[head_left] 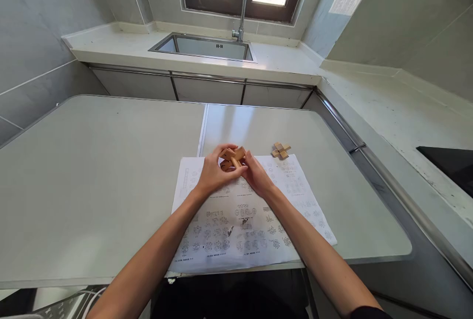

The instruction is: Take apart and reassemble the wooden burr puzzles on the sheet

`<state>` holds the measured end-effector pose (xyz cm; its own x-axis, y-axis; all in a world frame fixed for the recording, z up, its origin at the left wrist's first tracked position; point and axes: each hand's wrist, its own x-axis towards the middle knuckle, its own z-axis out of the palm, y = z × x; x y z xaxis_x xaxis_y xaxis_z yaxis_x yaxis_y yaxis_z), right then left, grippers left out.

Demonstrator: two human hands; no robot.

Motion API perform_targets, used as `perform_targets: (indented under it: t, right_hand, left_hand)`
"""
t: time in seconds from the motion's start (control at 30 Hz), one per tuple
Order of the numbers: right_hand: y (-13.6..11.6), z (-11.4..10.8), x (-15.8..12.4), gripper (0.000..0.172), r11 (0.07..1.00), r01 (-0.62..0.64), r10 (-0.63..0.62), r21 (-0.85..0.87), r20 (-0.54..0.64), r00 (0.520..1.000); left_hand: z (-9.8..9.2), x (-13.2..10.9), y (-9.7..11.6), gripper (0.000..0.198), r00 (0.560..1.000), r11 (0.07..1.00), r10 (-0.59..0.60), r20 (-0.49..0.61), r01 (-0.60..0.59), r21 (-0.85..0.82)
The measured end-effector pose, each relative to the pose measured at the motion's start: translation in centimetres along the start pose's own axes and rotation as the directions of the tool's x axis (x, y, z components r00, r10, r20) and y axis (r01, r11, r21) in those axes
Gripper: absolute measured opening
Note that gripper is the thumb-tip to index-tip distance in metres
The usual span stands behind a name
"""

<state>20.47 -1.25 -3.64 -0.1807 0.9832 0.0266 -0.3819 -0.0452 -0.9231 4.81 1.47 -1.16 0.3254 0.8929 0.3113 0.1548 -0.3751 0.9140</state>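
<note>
Between my two hands is a wooden interlocking puzzle (234,155) made of several light-brown pieces, held just above a printed sheet. My left hand (215,171) wraps its left side, thumb across the front and fingers behind. On the right side, my right hand (256,173) grips it with bent fingers, partly hidden by the puzzle. The large instruction sheet (236,232) lies under both hands, covered with small line diagrams and a few dark marks. A second, smaller wooden puzzle (281,150) rests at the sheet's upper right corner, touched by neither hand.
The pale folding table (111,171) has a seam up its middle. Behind it stands a counter with a steel sink (207,48) and a tall faucet (242,3) below a window. Another counter (399,107) runs along the right. A keyboard-like object (62,309) shows at lower left.
</note>
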Motion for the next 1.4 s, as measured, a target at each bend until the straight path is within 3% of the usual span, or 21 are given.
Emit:
perform_targets:
  t: [0.07,0.17,0.43,0.7,0.93,1.17,1.4]
  right_hand:
    - [-0.3,0.2,-0.1,0.063,0.995,-0.044,0.036,0.094,0.082,0.996]
    - [-0.8,0.4,-0.2,0.055,0.984,-0.079,0.061,0.157,0.118,0.991]
    - [-1.1,0.0,-0.5,0.058,0.949,-0.178,0.119,0.260,0.228,0.966]
    - [-1.1,0.2,-0.4,0.056,0.967,-0.155,0.112,0.202,0.209,0.971]
    - [-1.1,-0.1,-0.5,0.063,0.968,-0.153,0.114,0.197,0.198,0.974]
    - [-1.0,-0.1,-0.5,0.073,0.972,-0.144,0.104,0.186,0.208,0.973]
    - [-1.0,0.4,-0.5,0.063,0.971,-0.109,0.071,0.215,0.174,0.982]
  left_hand:
    - [-0.1,-0.1,0.2,0.062,0.997,0.996,0.072,0.028,-0.074,0.055]
    - [-0.3,-0.2,0.2,0.064,0.991,0.988,0.126,0.037,-0.128,0.081]
    - [-0.3,-0.3,0.3,0.069,0.987,0.989,0.142,0.068,-0.144,0.020]
    - [-0.2,-0.4,0.5,0.069,0.977,0.974,0.213,0.023,-0.214,0.067]
    - [-0.2,-0.1,0.3,0.060,0.961,0.961,0.259,0.100,-0.266,0.071]
    - [-0.1,-0.2,0.5,0.054,0.967,0.973,0.225,0.117,-0.230,0.022]
    - [-0.2,-0.3,0.4,0.046,0.972,0.982,0.187,0.139,-0.185,-0.023]
